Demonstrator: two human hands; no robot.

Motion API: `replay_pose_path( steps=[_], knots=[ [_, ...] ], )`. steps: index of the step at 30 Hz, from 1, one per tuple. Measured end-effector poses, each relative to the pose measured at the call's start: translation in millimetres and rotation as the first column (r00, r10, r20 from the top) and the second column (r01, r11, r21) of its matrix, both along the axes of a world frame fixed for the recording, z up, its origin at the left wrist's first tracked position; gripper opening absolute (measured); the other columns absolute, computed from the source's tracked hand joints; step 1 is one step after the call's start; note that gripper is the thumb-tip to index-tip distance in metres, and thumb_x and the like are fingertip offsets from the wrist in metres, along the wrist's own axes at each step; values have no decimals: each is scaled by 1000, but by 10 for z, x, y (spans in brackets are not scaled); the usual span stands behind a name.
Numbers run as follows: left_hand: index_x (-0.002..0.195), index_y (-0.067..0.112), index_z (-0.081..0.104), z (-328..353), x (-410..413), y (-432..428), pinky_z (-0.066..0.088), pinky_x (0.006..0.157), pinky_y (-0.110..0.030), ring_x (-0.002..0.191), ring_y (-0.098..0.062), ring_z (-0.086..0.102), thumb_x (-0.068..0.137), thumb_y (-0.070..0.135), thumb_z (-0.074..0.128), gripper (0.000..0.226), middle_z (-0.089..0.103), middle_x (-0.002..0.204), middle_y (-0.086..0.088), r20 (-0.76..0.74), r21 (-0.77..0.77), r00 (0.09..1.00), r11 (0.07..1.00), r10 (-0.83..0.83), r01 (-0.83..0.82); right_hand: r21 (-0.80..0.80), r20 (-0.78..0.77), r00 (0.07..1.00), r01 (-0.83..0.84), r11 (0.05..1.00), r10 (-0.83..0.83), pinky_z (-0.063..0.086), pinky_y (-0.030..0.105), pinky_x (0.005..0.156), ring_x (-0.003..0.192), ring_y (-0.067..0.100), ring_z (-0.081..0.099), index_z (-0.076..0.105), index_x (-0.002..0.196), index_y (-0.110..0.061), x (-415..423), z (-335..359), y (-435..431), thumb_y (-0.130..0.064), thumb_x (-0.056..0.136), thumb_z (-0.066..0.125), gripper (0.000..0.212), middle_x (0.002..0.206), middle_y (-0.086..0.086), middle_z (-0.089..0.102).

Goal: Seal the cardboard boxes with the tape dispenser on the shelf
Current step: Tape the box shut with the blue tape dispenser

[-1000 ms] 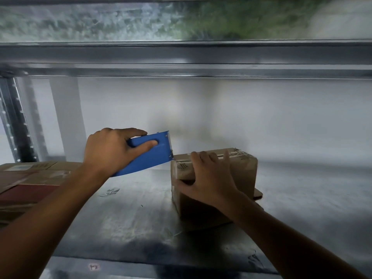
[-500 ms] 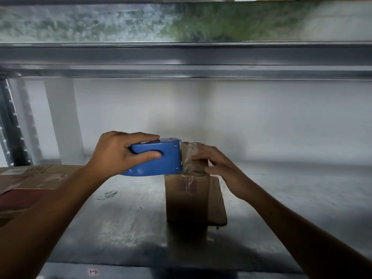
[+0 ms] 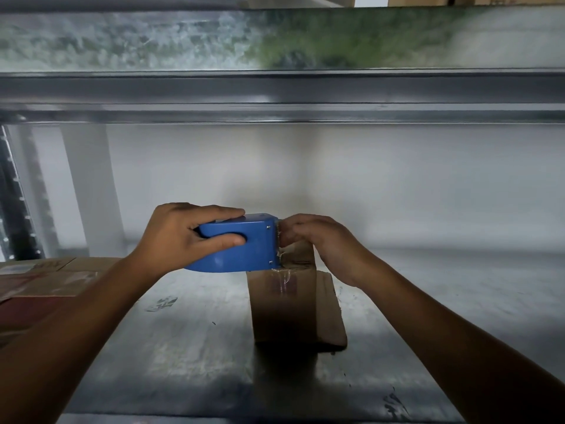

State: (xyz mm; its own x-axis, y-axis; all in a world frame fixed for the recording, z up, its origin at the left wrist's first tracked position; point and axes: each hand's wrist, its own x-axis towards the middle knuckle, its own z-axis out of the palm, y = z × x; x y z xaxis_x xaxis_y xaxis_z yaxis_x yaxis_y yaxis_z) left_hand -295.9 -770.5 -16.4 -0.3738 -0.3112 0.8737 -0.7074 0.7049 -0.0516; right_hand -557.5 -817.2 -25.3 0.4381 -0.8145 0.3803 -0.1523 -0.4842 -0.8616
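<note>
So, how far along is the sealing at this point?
Done: clear tape already runs down the near face of the small box. In hand: the left hand grips the blue dispenser at the box top, the right hand curled beside its cutter. Left: cutting the strip, then perhaps the boxes at left.

I face a grey galvanised metal shelf [image 3: 183, 347] backed by a white wall [image 3: 397, 185]; a steel crossbeam [image 3: 275, 93] runs overhead, a perforated dark upright [image 3: 15, 194] at my left.
</note>
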Motion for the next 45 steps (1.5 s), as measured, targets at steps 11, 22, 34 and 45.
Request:
replay_pose_path(
  steps=[11, 22, 34, 45],
  knots=[
    [116, 14, 76, 10, -6, -12, 62, 69, -40, 75, -19, 73, 89, 71, 54, 67, 78, 103, -1, 1, -4, 1000, 1000, -15, 15, -181, -4, 989, 147, 973, -150, 45, 3, 62, 76, 1, 71, 72, 84, -29, 19, 2, 69, -25, 98, 64, 17, 76, -13, 75],
    [94, 51, 75, 183, 477, 97, 58, 79, -23, 84, 7, 70, 75, 39, 79, 22, 74, 95, 30, -252, 288, 968, 956, 20, 55, -79, 348, 893, 330, 941, -284, 53, 27, 77, 71, 16, 65, 74, 69, -19, -562, -48, 247, -14, 95, 66, 27, 69, 3, 68],
    [92, 40, 81, 72, 748, 184, 60, 69, -23, 81, -11, 76, 75, 38, 77, 17, 80, 91, 8, -197, 595, 980, 798, 36, 91, 304, 356, 910, 101, 947, -211, 46, 29, 56, 54, 21, 48, 64, 59, -15, -506, -491, 417, -27, 95, 69, 39, 56, 4, 49],
    [90, 40, 82, 23, 725, 325, 58, 72, -21, 80, -6, 74, 76, 33, 76, 17, 80, 89, 6, -237, 592, 970, 799, 49, 105, 255, 400, 891, 114, 960, -213, 43, 34, 61, 55, 21, 44, 57, 59, -9, -458, -535, 508, -24, 98, 64, 43, 55, 3, 43]
  ],
)
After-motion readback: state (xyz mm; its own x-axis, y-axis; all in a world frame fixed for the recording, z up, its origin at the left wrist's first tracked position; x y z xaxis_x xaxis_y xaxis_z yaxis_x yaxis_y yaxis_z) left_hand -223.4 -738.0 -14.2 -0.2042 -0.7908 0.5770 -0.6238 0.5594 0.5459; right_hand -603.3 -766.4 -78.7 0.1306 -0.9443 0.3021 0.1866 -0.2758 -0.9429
